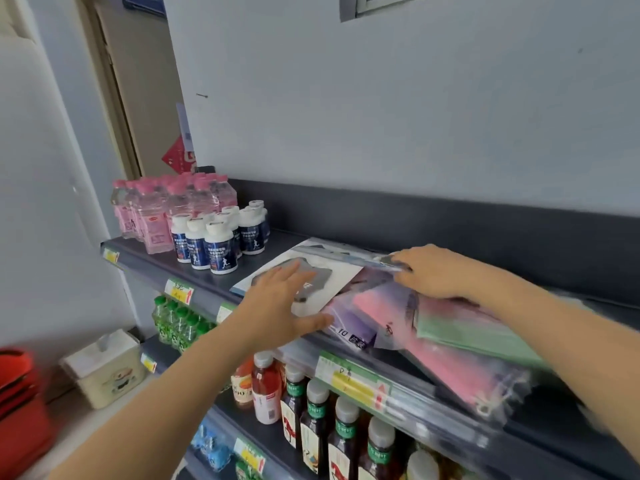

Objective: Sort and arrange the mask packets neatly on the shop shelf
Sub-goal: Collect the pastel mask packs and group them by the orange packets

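Several mask packets lie on the dark top shelf (pixel 162 261). A white packet with a grey mask picture (pixel 337 275) lies flat at the left of the pile. Overlapping it to the right are a purple packet (pixel 353 327), a pink packet (pixel 464 368) and a green packet (pixel 474 332), which overhang the shelf's front edge. My left hand (pixel 280 306) rests flat with spread fingers on the white packet's front part. My right hand (pixel 433 271) presses on the pile's far edge, fingers closed on the top edge of a clear packet (pixel 346 254).
White-capped supplement bottles (pixel 218 237) and pink-capped water bottles (pixel 156 209) stand at the shelf's left end. Below, drink bottles (pixel 311 410) fill the lower shelves behind price tags (pixel 353 379). A cream box (pixel 104 368) and a red basket (pixel 20 403) sit at the lower left.
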Demonstrator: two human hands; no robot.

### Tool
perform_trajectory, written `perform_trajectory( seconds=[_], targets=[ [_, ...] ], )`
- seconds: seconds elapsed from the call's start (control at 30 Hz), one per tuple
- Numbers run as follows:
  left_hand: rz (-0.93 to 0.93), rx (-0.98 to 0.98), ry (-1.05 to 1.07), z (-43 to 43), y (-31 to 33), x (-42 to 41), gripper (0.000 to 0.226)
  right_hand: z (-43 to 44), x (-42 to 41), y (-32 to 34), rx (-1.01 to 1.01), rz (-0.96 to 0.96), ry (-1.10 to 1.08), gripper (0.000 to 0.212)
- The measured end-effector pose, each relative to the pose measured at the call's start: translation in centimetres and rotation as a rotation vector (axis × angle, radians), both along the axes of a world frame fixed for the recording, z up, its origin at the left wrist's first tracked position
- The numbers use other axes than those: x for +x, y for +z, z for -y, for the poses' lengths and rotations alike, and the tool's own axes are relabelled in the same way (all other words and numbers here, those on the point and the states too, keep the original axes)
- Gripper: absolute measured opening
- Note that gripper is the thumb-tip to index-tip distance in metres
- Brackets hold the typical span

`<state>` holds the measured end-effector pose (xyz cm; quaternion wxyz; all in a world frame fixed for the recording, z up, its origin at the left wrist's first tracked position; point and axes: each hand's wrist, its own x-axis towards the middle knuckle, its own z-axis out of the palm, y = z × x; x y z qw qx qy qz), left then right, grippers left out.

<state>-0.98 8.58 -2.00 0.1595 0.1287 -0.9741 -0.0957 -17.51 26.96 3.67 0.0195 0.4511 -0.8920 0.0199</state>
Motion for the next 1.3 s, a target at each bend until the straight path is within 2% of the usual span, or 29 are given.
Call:
perform_trajectory(
  seconds=[0.07,0.17,0.33,0.53,0.6,0.67,0.77,0.83,0.93,1.0,1.07,1.13,1.23,1.3],
  targets=[
    [0.077,0.055,0.005,0.8,-0.5,-1.8,0.080,0.1,-0.9,0.6,-0.056,0.002,0.017,0.030],
    [0.102,0.107,0.011,2.2,-0.9,-3.7,0.062,-0.2,-1.9,1.4,-0.187,0.006,-0.026,0.036],
    [0.102,0.031,0.034,5.2,-0.6,-6.0,0.042,-0.7,-3.0,2.3,-0.371,0.031,-0.125,0.035],
    [0.052,0.018,-0.017,8.6,-1.0,-7.8,0.047,-0.7,-2.4,1.9,-0.463,0.043,-0.243,0.034],
    [0.023,0.021,-0.057,9.5,-1.4,-8.2,0.051,-0.4,-1.8,1.6,-0.437,0.065,-0.269,0.028],
    [0.030,-0.010,-0.100,10.3,-1.7,-8.3,0.059,-0.1,-0.5,1.2,-0.324,0.110,-0.253,0.027],
    [0.040,-0.089,-0.145,11.0,-2.3,-8.3,0.069,1.0,1.9,0.2,-0.098,0.174,-0.222,0.066],
    [0.021,-0.120,-0.178,11.0,-2.7,-8.1,0.072,1.5,3.4,-0.6,-0.036,0.162,-0.217,0.085],
    [-0.063,-0.027,-0.296,10.4,-2.5,-7.6,0.076,1.1,5.5,-1.5,0.036,0.109,-0.264,0.100],
    [-0.123,0.061,-0.475,9.3,-1.7,-7.1,0.083,0.2,6.8,-1.8,0.097,0.051,-0.347,0.103],
    [-0.119,0.059,-0.688,7.7,-1.4,-6.6,0.080,-0.7,7.9,-1.9,0.083,0.025,-0.443,0.098],
    [-0.073,-0.012,-0.831,6.2,-1.6,-6.4,0.079,-1.3,8.6,-1.8,-0.037,-0.003,-0.495,0.076],
    [-0.062,-0.045,-0.866,4.7,-2.1,-6.7,0.068,-2.2,8.7,-1.0,-0.150,-0.175,-0.578,0.042],
    [-0.119,-0.045,-0.831,4.3,-2.2,-7.2,0.057,-3.4,8.0,0.0,-0.252,-0.199,-0.688,0.034]
  ],
)
